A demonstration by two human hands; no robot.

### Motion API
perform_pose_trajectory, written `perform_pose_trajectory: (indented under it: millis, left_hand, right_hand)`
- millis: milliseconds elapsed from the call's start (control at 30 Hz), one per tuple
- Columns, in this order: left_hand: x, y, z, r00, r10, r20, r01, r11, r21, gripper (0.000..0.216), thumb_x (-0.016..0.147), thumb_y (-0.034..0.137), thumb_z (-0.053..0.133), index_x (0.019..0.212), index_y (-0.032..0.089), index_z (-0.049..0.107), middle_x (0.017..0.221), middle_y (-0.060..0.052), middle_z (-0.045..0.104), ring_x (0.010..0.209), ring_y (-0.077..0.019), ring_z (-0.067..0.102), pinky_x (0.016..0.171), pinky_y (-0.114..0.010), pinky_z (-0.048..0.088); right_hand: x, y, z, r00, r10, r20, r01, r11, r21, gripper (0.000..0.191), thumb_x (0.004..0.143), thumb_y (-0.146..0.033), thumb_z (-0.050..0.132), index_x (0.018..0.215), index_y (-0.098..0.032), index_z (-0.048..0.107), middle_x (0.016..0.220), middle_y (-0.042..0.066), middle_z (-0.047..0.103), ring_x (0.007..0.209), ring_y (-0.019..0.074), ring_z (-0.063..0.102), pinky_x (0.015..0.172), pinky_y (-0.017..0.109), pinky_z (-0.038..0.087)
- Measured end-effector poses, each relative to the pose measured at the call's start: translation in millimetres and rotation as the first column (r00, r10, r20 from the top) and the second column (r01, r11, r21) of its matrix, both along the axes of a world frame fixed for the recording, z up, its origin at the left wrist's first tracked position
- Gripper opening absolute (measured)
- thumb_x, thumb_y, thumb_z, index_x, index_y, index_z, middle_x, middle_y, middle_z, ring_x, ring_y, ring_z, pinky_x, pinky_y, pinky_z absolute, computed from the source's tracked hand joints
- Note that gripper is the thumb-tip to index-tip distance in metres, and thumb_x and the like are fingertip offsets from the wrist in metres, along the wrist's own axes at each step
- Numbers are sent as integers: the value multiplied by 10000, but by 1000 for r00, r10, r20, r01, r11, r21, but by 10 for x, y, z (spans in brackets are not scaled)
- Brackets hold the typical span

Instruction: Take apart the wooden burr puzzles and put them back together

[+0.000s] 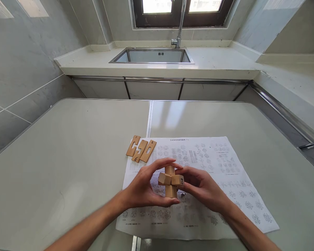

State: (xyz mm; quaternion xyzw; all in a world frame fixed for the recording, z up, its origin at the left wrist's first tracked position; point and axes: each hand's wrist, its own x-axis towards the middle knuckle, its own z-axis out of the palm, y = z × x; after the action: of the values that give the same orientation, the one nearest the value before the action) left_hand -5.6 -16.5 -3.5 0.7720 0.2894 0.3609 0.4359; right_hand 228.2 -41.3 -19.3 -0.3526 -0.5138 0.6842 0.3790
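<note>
Grey kitchen, white desk (68, 167), wooden puzzle in my hands.
Above the printed sheet (225, 174), my left hand (143, 190) and right hand (201, 188) both close their fingers around the crossed wooden puzzle (170, 181); 3 loose wooden pieces (141, 150) lie at the sheet's far left corner.

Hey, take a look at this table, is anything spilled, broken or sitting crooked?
Nothing stands out. The left hand and right hand hold a partly joined wooden puzzle above the instruction sheet, which lies flat. Three loose wooden pieces lie together at the sheet's far left corner. No spill or damage shows.
</note>
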Motion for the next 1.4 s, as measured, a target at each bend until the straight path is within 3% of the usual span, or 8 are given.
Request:
perform_pose_trajectory:
  millis: [200, 300, 433, 633, 933, 1133, 1267, 1400]
  left_hand:
    - [11, -2, 7, 1000, -5, 13, 6, 1000, -13, 887, 744, 374, 957, 1503, 281, 509, 1384, -121, 719, 1254, -322, 709, 1096, -456, 565]
    - [21, 4, 4, 999, -21, 25, 21, 1000, 1, 870, 773, 381, 939, 1513, 289, 491, 1360, -111, 730, 1221, -307, 723, 1079, -443, 570]
    - [21, 22, -10, 998, -26, 52, 25, 999, 28, 872, 780, 403, 935, 1517, 297, 480, 1347, -111, 738, 1181, -298, 738, 1072, -445, 570]
    - [9, 39, -3, 996, -73, 59, 71, 997, 32, 917, 767, 370, 944, 1539, 319, 451, 1391, -114, 711, 1263, -324, 697, 1114, -473, 541]
    - [10, 3, 126, 989, -143, 31, 142, 988, 53, 901, 754, 134, 807, 1555, 304, 431, 1489, -95, 631, 1365, -323, 627, 1181, -478, 516]
    - [17, 9, 163, 996, -94, -9, 94, 992, 81, 923, 755, 123, 760, 1582, 282, 381, 1576, -114, 545, 1445, -334, 549, 1210, -497, 483]
    - [14, 37, 143, 1000, -3, -26, 5, 996, 94, 859, 750, 175, 818, 1522, 281, 455, 1493, -103, 608, 1376, -320, 597, 1162, -473, 515]
    - [10, 44, 137, 997, 25, -68, -22, 999, 49, 714, 790, 157, 771, 1451, 280, 529, 1408, -75, 672, 1283, -282, 665, 1115, -434, 544]
  right_hand:
    - [-9, 0, 45, 991, -26, 134, 12, 995, 102, 261, 936, -434, 802, 1023, -220, 679, 958, 53, 779, 893, 230, 760, 784, 344, 625]
    - [-25, -4, 31, 983, 0, 185, -32, 985, 172, 249, 1024, -450, 683, 950, -215, 652, 849, 28, 748, 772, 189, 721, 729, 313, 591]
    - [-56, -8, 5, 983, 86, 161, -122, 966, 227, 375, 1119, -457, 494, 869, -200, 603, 783, 34, 706, 734, 168, 674, 725, 292, 551]
    - [-44, -3, 47, 970, 238, 52, -242, 966, 94, 390, 1138, -503, 429, 953, -200, 591, 784, 32, 670, 749, 175, 642, 767, 306, 537]
    - [17, -6, 66, 953, 295, 74, -298, 954, 40, 418, 1114, -567, 456, 1059, -203, 654, 888, 45, 660, 850, 195, 627, 848, 323, 533]
    - [17, 1, 79, 966, 247, 81, -255, 961, 109, 355, 1125, -512, 472, 1068, -211, 652, 890, 19, 614, 838, 168, 580, 833, 293, 505]
    - [35, 0, 69, 982, 174, 66, -181, 977, 114, 319, 1121, -483, 499, 1141, -223, 683, 928, 29, 642, 829, 169, 585, 797, 287, 527]
    - [47, -15, 30, 992, 102, 81, -112, 984, 140, 322, 1118, -472, 510, 1305, -259, 662, 1101, 69, 709, 953, 202, 650, 846, 305, 570]
